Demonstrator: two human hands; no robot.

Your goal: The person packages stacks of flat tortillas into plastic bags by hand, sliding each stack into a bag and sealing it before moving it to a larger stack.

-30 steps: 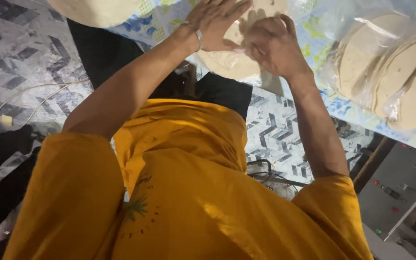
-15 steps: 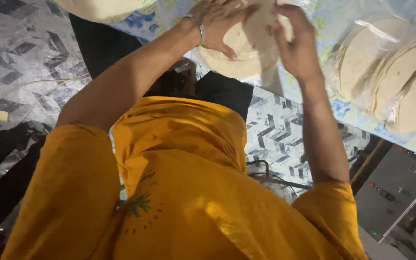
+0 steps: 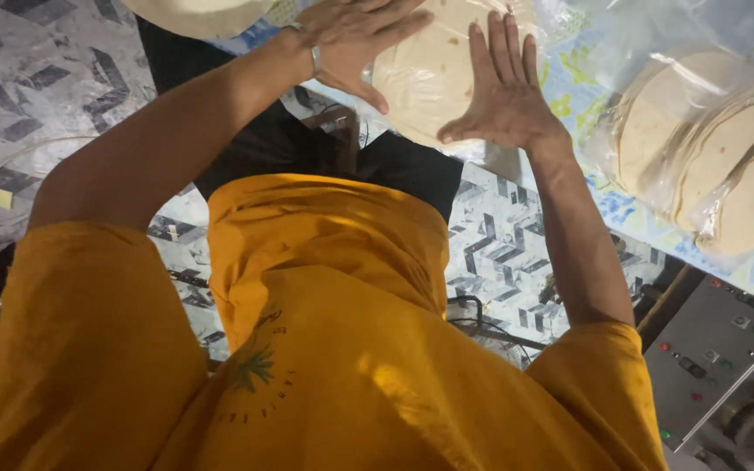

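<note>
A round pale flatbread (image 3: 429, 74) lies at the near edge of a table covered in a blue patterned cloth (image 3: 586, 96). My left hand (image 3: 355, 35) rests flat on its left side, fingers spread, a bracelet at the wrist. My right hand (image 3: 503, 87) presses flat on its right side, fingers pointing away from me. Neither hand grips anything. My yellow shirt fills the lower part of the view.
Stacks of flatbreads in clear plastic bags (image 3: 709, 166) lie on the cloth to the right. Another pale round (image 3: 198, 13) sits at the top left. A grey control panel with small buttons (image 3: 717, 366) stands at the lower right. Patterned grey floor (image 3: 37, 78) lies below.
Both hands were bunched together over the flatbread; now they have spread apart and lie flat on it, the right hand moved to the right.
</note>
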